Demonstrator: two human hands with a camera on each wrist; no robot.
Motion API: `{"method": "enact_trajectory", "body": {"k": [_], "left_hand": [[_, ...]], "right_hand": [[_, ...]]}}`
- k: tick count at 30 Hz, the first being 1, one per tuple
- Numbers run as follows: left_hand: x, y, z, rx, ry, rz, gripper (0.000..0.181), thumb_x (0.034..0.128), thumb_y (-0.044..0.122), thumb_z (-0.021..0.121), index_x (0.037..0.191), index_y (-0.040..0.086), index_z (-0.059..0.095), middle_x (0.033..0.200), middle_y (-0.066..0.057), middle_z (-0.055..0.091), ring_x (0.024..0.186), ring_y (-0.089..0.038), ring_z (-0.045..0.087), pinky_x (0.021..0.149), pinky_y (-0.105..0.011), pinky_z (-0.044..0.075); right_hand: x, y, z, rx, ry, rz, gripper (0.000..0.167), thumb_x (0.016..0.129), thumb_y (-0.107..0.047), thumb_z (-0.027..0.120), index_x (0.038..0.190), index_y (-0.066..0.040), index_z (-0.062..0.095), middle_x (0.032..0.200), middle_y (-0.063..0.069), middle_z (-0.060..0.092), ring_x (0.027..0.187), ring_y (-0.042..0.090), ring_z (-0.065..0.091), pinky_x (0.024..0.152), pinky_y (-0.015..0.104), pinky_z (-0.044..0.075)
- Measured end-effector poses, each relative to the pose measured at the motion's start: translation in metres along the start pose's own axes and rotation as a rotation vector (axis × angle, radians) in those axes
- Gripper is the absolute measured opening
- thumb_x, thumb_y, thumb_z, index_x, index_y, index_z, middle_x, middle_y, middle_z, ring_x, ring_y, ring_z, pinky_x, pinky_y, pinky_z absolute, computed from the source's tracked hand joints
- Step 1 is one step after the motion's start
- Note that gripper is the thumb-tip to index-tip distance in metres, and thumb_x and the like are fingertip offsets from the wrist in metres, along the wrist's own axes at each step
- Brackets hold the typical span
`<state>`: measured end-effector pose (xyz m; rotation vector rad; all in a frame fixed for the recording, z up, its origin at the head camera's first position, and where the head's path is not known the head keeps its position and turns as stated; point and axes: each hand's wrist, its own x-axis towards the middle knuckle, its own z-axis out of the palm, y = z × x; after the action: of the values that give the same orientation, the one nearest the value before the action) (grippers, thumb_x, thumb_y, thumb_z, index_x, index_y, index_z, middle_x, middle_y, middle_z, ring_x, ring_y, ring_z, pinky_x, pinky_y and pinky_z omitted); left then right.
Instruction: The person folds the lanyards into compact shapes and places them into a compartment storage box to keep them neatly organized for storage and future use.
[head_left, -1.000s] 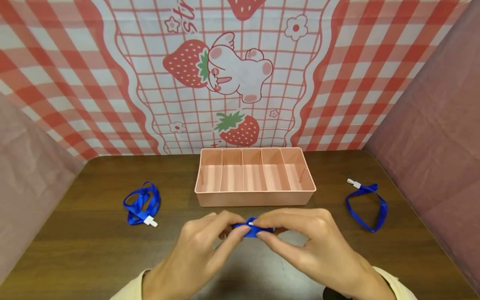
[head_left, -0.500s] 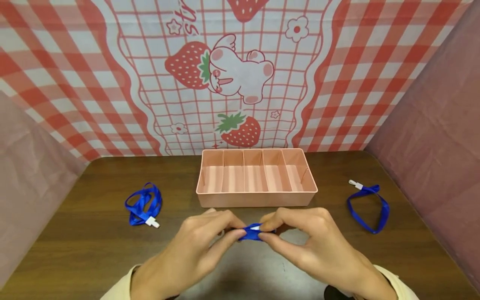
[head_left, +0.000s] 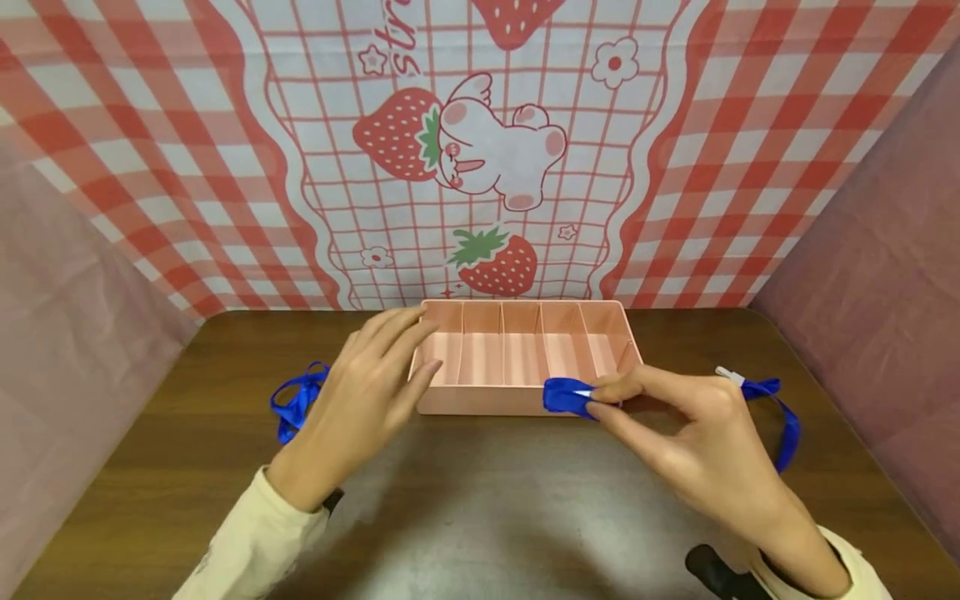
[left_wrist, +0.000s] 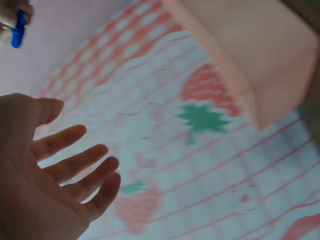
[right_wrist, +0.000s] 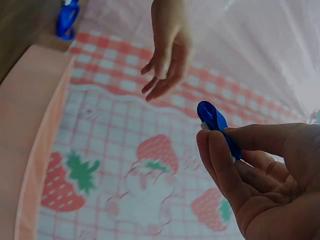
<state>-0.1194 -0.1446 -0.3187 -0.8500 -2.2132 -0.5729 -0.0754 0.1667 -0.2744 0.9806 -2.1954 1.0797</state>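
My right hand pinches a folded blue lanyard between thumb and fingers, near the front right of the pink divided box. A bit of white shows at the fold. In the right wrist view the blue bundle sticks out beyond the fingertips of the right hand. My left hand is raised by the box's left end, fingers spread and holding nothing. The left wrist view shows the same left hand with fingers apart.
One blue lanyard lies on the table at the left, partly behind the left hand. Another blue lanyard with a white clip lies at the right, partly covered by the right hand. A checked strawberry cloth hangs behind the box.
My left hand has let go of the folded blue lanyard and moved up and left to the box's left end. My right hand has carried the lanyard up and to the right.
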Motion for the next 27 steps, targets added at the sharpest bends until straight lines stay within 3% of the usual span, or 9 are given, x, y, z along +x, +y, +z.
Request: {"method": "enact_trajectory", "body": {"k": [4, 10, 20, 27], "left_hand": [[-0.006, -0.020, 0.021, -0.004, -0.052, -0.019, 0.039, 0.0941, 0.021, 0.070, 0.129, 0.003, 0.063, 0.144, -0.018, 0.051, 0.137, -0.034, 0.042, 0.106, -0.057, 0.038], [-0.017, -0.034, 0.044, -0.017, -0.131, -0.008, 0.043, 0.0909, 0.019, 0.074, 0.129, 0.003, 0.062, 0.148, -0.021, 0.045, 0.141, -0.038, 0.036, 0.108, -0.059, 0.036], [-0.017, -0.044, 0.077, -0.007, -0.220, 0.002, 0.038, 0.0929, 0.017, 0.071, 0.126, 0.002, 0.063, 0.144, -0.025, 0.048, 0.135, -0.042, 0.043, 0.107, -0.058, 0.038], [-0.019, -0.042, 0.089, 0.037, -0.356, -0.056, 0.033, 0.1005, 0.022, 0.060, 0.129, 0.004, 0.063, 0.145, -0.027, 0.045, 0.138, -0.044, 0.038, 0.112, -0.060, 0.030]], "right_hand": [[-0.004, 0.015, -0.004, -0.081, -0.005, 0.058, 0.032, 0.071, 0.007, 0.084, 0.087, -0.019, 0.075, 0.085, -0.008, 0.074, 0.082, 0.000, 0.069, 0.068, 0.014, 0.053], [-0.008, 0.047, -0.012, -0.160, 0.022, 0.135, 0.028, 0.072, 0.007, 0.084, 0.083, -0.017, 0.075, 0.082, -0.005, 0.074, 0.071, -0.001, 0.067, 0.059, 0.013, 0.051], [-0.011, 0.119, -0.013, -0.316, 0.015, 0.222, 0.016, 0.077, 0.000, 0.082, 0.078, -0.014, 0.076, 0.070, -0.005, 0.070, 0.046, 0.004, 0.047, 0.043, 0.017, 0.035], [-0.009, 0.154, 0.002, -0.340, -0.040, 0.249, 0.014, 0.079, 0.001, 0.080, 0.075, -0.011, 0.074, 0.066, -0.003, 0.067, 0.045, 0.005, 0.043, 0.041, 0.019, 0.033]]}}
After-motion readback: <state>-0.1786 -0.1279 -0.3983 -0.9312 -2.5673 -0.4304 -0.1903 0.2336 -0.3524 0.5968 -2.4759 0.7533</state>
